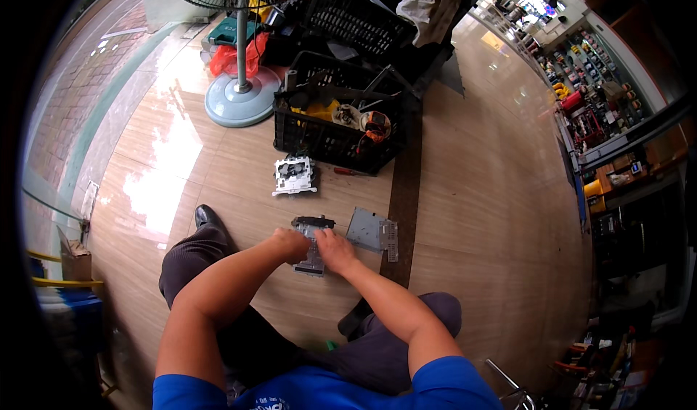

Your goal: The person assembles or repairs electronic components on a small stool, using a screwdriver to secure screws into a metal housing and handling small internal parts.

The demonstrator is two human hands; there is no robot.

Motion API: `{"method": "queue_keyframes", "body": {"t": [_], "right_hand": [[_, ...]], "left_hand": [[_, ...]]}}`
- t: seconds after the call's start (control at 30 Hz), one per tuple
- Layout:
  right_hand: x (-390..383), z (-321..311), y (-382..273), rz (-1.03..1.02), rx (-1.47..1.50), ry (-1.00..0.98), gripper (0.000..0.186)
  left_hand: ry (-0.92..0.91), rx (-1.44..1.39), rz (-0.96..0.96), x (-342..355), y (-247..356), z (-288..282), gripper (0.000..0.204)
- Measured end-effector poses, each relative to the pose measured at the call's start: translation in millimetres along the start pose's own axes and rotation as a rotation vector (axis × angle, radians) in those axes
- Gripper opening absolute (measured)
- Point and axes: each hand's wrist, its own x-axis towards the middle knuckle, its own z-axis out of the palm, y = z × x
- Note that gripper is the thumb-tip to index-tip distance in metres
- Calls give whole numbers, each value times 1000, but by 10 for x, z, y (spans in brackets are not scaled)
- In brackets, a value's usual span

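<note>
A grey metal electronics chassis with a dark far end lies on the floor between my legs. My left hand is closed at its left side; what its fingers hold is hidden under the hand. On the other side my right hand grips the chassis by its right edge, the fingers bent onto its top. Just to the right lie a flat grey metal plate and a perforated metal strip. Farther ahead sits a white mechanism frame with dark parts on it.
A black plastic crate full of tools and parts stands ahead, with a red-handled tool on the floor before it. To its left is a fan's round base. Stocked shelves line the far right. My shoe is at left.
</note>
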Motion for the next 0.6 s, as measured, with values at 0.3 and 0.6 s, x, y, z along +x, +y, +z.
{"method": "queue_keyframes", "body": {"t": [0.3,0.6], "right_hand": [[-4,-79,-31,-53,7,-13,20],[10,-37,-31,59,-15,-9,14]], "left_hand": [[28,-22,0,-35,-37,39,37],[20,-6,-4,-30,-33,36,38]]}}
